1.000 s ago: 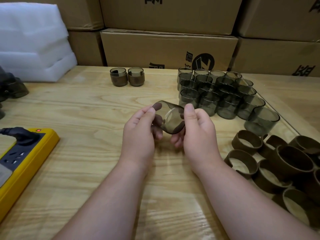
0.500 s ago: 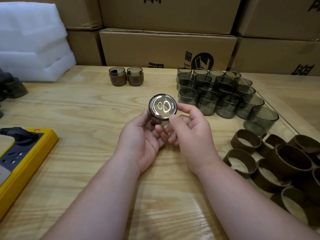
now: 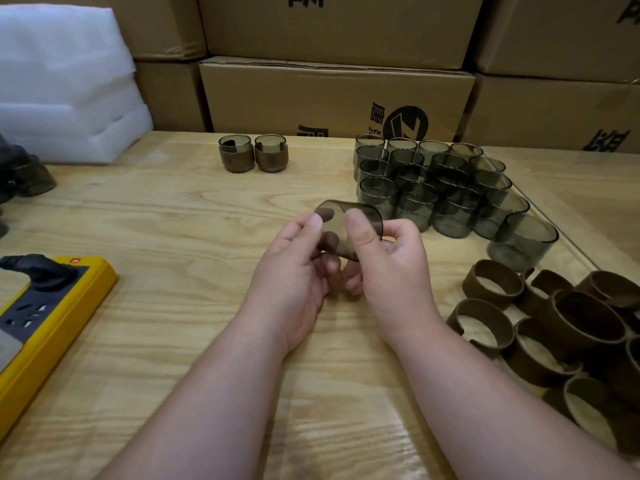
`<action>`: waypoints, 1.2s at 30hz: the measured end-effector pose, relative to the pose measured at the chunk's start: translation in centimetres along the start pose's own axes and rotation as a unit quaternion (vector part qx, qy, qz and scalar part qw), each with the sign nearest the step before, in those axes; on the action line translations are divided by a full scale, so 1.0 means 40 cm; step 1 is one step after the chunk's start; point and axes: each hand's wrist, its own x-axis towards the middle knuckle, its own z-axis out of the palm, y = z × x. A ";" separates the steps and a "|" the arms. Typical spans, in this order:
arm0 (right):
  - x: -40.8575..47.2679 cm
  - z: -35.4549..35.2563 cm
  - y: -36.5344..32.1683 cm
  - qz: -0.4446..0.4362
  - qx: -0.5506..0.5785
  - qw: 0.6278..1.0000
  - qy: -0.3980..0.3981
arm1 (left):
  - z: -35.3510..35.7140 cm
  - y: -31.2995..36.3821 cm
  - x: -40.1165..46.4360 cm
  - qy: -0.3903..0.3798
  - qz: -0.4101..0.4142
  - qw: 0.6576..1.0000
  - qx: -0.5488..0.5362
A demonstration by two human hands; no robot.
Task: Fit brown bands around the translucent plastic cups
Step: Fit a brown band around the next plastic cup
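Both hands hold one translucent smoky cup (image 3: 341, 225) above the middle of the wooden table (image 3: 166, 237); it lies on its side with no band on it. My left hand (image 3: 294, 268) grips its left side with thumb on top. My right hand (image 3: 388, 261) grips its right side, thumb pressed on the wall. Several bare cups (image 3: 436, 188) stand grouped at the back right. Several brown bands (image 3: 554, 323) lie in a heap at the right. Two banded cups (image 3: 252, 153) stand at the back centre.
A yellow power strip (image 3: 45, 323) with a black plug lies at the left edge. White foam sheets (image 3: 65, 84) are stacked at the back left. Cardboard boxes (image 3: 332, 95) line the far side. Dark plastic parts (image 3: 24, 171) sit at the far left.
The cup has been turned in my hands: half a second ago its shiny base faced me, now its side wall does. Both hands stay at the table's middle.
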 end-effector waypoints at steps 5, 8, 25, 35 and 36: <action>0.008 -0.003 -0.001 0.017 -0.012 0.999 0.027 | 0.000 -0.002 -0.002 -0.025 0.010 1.000 0.004; 0.007 -0.008 0.005 0.014 -0.026 0.999 0.031 | -0.003 -0.005 -0.001 -0.021 0.014 1.000 0.008; -0.008 0.004 0.000 -0.034 -0.007 0.995 -0.090 | 0.002 0.010 0.007 0.067 -0.038 0.995 -0.067; 0.005 -0.010 0.005 0.001 0.034 0.998 -0.056 | 0.005 0.017 0.003 0.054 -0.037 0.997 -0.051; 0.005 -0.010 0.005 -0.007 0.024 0.998 -0.049 | 0.005 0.015 0.001 0.053 -0.027 0.998 -0.037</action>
